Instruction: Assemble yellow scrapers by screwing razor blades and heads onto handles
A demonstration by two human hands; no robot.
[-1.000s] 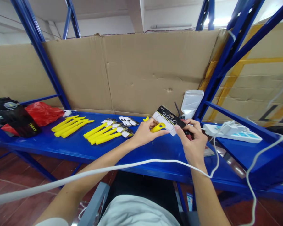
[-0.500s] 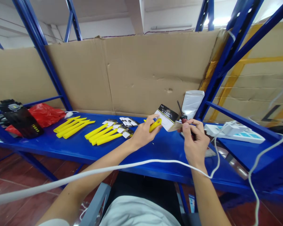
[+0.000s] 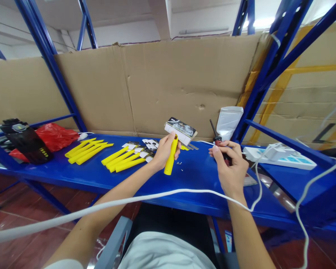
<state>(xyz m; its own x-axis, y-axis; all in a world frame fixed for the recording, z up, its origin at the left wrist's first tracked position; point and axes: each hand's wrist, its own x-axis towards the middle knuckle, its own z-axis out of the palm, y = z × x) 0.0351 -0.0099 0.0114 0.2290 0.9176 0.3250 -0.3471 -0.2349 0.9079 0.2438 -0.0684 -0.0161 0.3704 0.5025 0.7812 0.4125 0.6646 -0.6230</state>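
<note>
My left hand (image 3: 165, 151) is closed around a yellow plastic handle (image 3: 170, 158), its wide end pointing down toward me. A black-and-white printed card (image 3: 182, 130) sticks out beyond those fingers, tilted above the bench. My right hand (image 3: 232, 164) is curled around a red-and-black screwdriver (image 3: 217, 139) whose thin dark shaft points up and away. Most of its grip is hidden by the fingers. Tiny metal pieces (image 3: 179, 163) lie on the blue bench (image 3: 197, 186) between my hands. Behind the left hand, thin metal strips (image 3: 193, 147) lie beside something yellow.
On the left lie yellow handles with cards (image 3: 124, 158), bare yellow handles (image 3: 86, 149), a red plastic bag (image 3: 57, 135) and a dark bottle (image 3: 26, 144). At right are a white packet (image 3: 229, 121) and a power strip (image 3: 282, 158). A white cable (image 3: 170, 191) crosses before me.
My left hand has moved a little left and turned, so the handle now points down toward me and the card has swung left, away from my right hand. The right hand stays nearly in place.
</note>
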